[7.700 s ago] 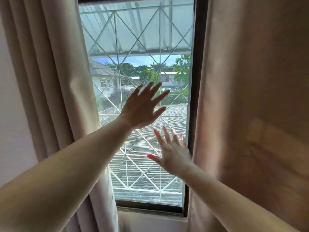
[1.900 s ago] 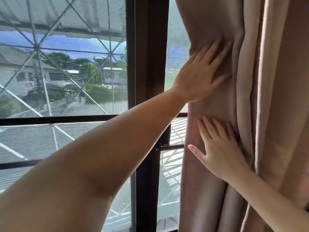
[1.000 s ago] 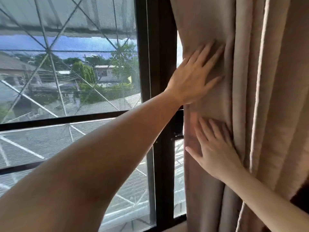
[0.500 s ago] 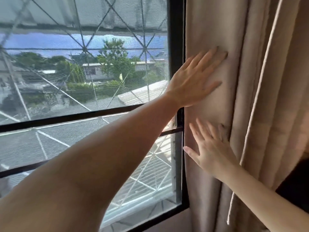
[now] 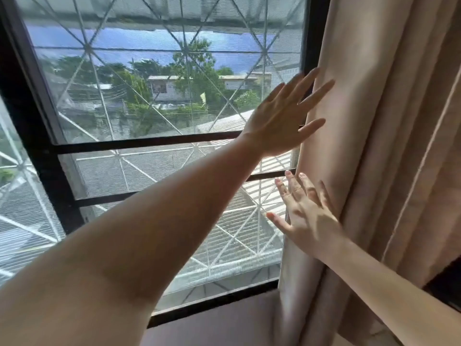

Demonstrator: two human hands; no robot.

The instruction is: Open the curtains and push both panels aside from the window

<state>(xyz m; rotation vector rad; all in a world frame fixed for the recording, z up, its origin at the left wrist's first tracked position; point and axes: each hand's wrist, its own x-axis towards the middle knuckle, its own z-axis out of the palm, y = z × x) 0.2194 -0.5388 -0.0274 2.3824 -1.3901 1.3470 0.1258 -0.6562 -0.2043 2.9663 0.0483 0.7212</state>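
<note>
Currently, I am viewing both hands from the head camera, reaching forward toward the right curtain panel [image 5: 389,146]. That panel is hanging bunched in vertical folds along the right side of the window [image 5: 162,121], covering the right part of the frame and running from the top of the view down past the sill [image 5: 224,318].

My left hand [image 5: 282,121] is reaching across from the lower left, with its arm crossing in front of the glass. Its fingers [image 5: 316,93] are spread flat, palm facing the fabric, and the fingertips are overlapping the panel's inner edge. I cannot tell whether the palm is touching the fabric, since most of the hand is lying over the glass just beside that edge.

My right hand [image 5: 306,216] is sitting lower, directly beneath the left one and apart from it. It is also flat with fingers splayed, gripping nothing. Its little-finger side is resting against the front fold of the panel, while its thumb is pointing left over the glass.

Neither hand is pinching or clutching the fabric. The white lattice grille [image 5: 184,48] outside the pane is showing across the uncovered glass to the left of both hands.
</note>
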